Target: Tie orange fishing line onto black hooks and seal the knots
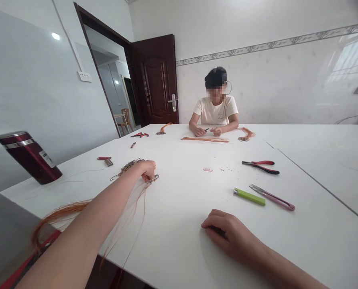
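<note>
My left hand (149, 170) reaches across the white table with its fingers pinched on dark metal hooks (155, 178) tied to thin orange threads (143, 204). Beside it, partly behind my forearm, lies a pile of similar hooks (131, 163). A thick bundle of orange threads (58, 212) runs under my left forearm and over the table's edge. My right hand (224, 229) rests on the table with its fingers curled together and nothing visible in them. Beyond it lie a green lighter (249, 196) and pink-handled thread snips (273, 198).
Red-handled pliers (261, 165) lie at the right. A dark red tumbler (31, 158) stands at the left edge. Across the table (179, 241), a seated person (216, 106) works near orange threads (204, 139). A red lighter (104, 158) lies at the left.
</note>
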### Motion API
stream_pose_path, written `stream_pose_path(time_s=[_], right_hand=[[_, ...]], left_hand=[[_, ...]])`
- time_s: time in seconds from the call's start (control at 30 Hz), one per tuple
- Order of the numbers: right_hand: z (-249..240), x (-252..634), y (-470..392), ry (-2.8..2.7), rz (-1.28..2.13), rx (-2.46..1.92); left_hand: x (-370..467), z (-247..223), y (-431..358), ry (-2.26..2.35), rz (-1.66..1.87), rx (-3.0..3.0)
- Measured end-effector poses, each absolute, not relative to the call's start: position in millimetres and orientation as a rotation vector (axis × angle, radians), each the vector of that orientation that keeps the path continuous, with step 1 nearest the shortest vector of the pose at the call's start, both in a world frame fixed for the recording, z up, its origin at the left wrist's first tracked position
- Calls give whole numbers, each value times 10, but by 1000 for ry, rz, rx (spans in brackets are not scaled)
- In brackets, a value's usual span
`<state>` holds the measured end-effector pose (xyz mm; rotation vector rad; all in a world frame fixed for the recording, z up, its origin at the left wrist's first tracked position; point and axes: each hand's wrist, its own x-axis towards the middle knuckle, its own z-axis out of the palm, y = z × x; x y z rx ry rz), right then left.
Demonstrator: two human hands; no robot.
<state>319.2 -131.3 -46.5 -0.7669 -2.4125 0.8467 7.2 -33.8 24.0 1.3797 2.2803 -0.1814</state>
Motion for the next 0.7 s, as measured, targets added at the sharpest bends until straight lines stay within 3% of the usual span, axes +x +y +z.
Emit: stream_pose_path(time_s=[0.17,0.3,0.43,0.6,0.7], right_hand=[[-472,3204,-1276,-2380,849,-765],[-483,3211,-1241,-2291,922,-780],[-443,3303,-1139,-1993,1052,-951],[-265,3602,-934,-1525,1166,-932],[-163,3728,-867,-1425,1278,-848]], left_hand=[[-19,342,-350,2339,105,1433],[162,502,-336,2283,548,1574],[948,431,-446,1824,903,1705],[1976,66,-732,973,881,1425],[2179,-62,-791,740,864,1193]])
